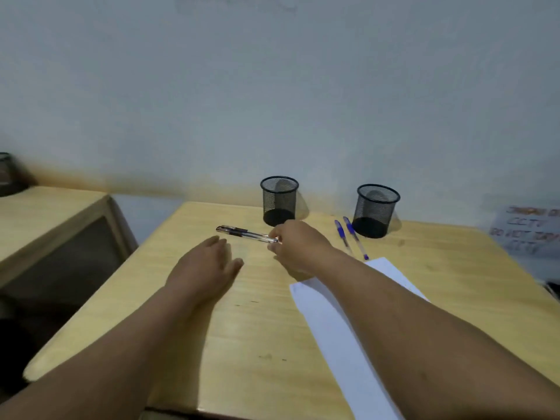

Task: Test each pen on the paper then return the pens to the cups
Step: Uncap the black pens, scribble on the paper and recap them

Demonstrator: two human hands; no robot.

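Note:
Two black mesh cups stand at the back of the wooden table, the left cup (pixel 279 200) and the right cup (pixel 376 210), both without pens. Two black pens (pixel 242 232) lie side by side in front of the left cup. My right hand (pixel 298 245) pinches their right end with its fingertips. My left hand (pixel 209 262) rests flat on the table, fingers apart, just below the pens and holding nothing. Two blue pens (pixel 351 237) lie beside the right cup. A white sheet of paper (pixel 339 325) lies under my right forearm.
A second wooden desk (pixel 45 213) stands to the left across a gap, with a dark mesh object (pixel 7 174) at its back edge. A printed notice (pixel 527 231) lies at the far right. The wall runs close behind the cups.

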